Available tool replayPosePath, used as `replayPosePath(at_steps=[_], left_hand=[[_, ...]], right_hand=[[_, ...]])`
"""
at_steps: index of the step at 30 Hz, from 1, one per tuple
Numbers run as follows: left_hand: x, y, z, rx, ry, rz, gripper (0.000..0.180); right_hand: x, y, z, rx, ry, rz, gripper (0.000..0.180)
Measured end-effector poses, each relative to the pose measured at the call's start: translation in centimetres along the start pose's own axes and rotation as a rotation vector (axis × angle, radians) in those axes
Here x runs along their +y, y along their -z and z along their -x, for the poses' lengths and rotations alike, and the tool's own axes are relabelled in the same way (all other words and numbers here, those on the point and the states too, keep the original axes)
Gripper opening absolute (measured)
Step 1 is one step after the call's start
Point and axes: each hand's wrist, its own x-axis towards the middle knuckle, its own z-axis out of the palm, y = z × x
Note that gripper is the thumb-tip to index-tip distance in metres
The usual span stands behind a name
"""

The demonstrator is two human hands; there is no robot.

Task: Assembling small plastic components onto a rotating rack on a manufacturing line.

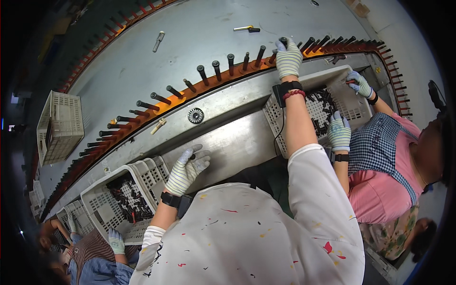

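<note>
Along the curved orange rail [199, 90] of upright pegs, I am reaching my right hand [288, 58] in its striped knit glove up to the far side, and its fingers are closing around a black cylindrical grip [283, 41] that is sitting on one of the pegs, between neighbouring black grips already standing in the row. My left hand [186, 169], gloved the same way, is resting on the brushed steel bench [228, 142] with its fingers curled loosely around a small dark piece; I cannot tell exactly what that piece is. Just to the left of that hand, a white perforated plastic crate [102, 199] is holding a heap of black and red parts. A second white perforated crate [332, 78] is lying under my right forearm, with more black grips inside. Beside me on the right, a co-worker in a checked apron is working over that crate, one gloved hand [339, 133] lying in it and the other gloved hand [359, 83] pinching a small part at its far rim.
</note>
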Motion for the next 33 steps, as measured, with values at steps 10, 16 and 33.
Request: replayPosePath(at_steps=[10,16,33], left_hand=[[1.4,-1.2,-1.2,-0.027,0.027,-0.299,0.034],[2.0,-4.8,-3.6,-0.198,-0.091,-0.141,0.040],[7.7,-3.3,3.3,0.134,-0.343,-0.355,0.047]], right_hand=[[2.2,-0.9,4.3,-0.035,-0.018,0.242,0.029],[-6.3,-0.2,19.9,-0.851,0.171,-0.124,0.031],[-3.4,4.6,6.6,0.048,0.146,0.065,0.024]])
